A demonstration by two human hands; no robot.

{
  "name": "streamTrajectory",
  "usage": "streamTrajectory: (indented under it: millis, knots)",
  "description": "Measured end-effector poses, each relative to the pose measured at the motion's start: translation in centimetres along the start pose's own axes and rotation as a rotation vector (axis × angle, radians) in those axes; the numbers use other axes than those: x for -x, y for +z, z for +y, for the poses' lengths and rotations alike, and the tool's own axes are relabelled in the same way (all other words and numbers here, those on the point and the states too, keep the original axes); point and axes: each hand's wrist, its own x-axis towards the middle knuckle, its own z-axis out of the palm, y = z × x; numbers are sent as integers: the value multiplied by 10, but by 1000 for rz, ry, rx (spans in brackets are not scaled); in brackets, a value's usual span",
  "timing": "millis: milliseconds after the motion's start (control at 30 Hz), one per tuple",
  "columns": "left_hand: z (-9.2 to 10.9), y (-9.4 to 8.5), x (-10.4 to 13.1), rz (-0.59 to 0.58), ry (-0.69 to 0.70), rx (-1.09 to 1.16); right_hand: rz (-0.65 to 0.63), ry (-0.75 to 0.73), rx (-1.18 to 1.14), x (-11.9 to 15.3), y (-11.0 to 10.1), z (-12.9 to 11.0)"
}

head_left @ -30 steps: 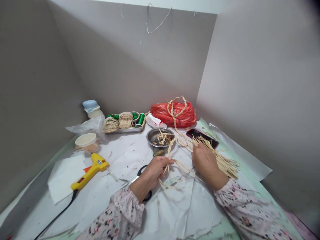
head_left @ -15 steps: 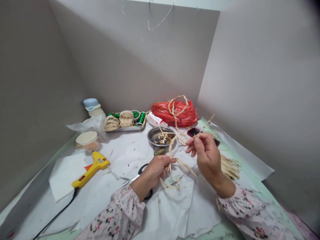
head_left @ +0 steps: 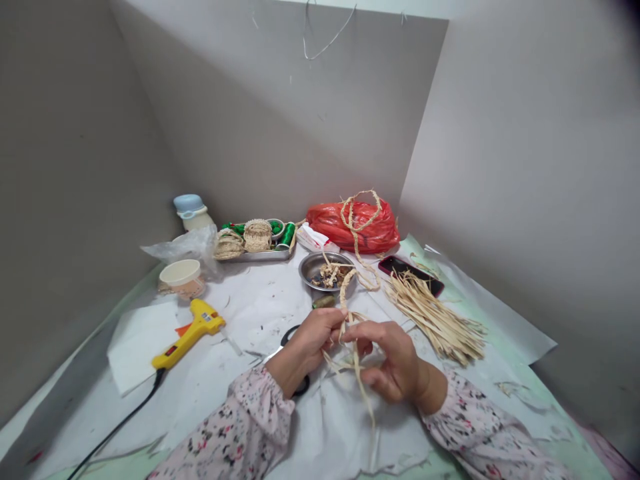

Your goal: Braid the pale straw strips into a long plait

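My left hand (head_left: 319, 339) pinches the lower end of a straw braid (head_left: 345, 290) between thumb and fingers. From that grip, loose straw strands (head_left: 361, 383) hang down toward me. My right hand (head_left: 393, 363) is at these strands, its index finger reaching to the left fingertips and its thumb held apart below. Behind the grip, the finished braid runs past a metal bowl (head_left: 303, 275) of straw scraps and loops over a red plastic bag (head_left: 325, 223). Scissors (head_left: 303, 387) lie partly hidden under my left hand and wrist.
A bundle of straw (head_left: 440, 320) lies at the right, partly over a phone (head_left: 413, 272). On the left are a yellow glue gun (head_left: 187, 337), a paper cup (head_left: 183, 280) and a lidded bottle (head_left: 193, 213). A tray (head_left: 265, 255) with braid coils and green thread stands behind.
My right hand has come down and left from above the straw bundle to the strands by my left hand, and its fingers have spread. The left hand keeps its pinch.
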Motion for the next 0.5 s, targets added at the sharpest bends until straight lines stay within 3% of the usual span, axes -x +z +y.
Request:
streamTrajectory:
  millis: [67, 133, 267, 367, 500]
  knots:
    - [-1, 0, -1, -4, -12, 14, 1, -65, 25, 0, 1, -1]
    - [0, 1, 1, -14, -24, 34, 77, -28, 85, 1, 3, 2]
    - [5, 4, 6, -9, -34, 39, 241, 318, 338, 2, 8, 17]
    - [8, 5, 8, 0, -40, 19, 158, 491, 355, 0, 9, 29]
    - [8, 6, 7, 3, -29, 14, 96, 604, 237, 0, 9, 34]
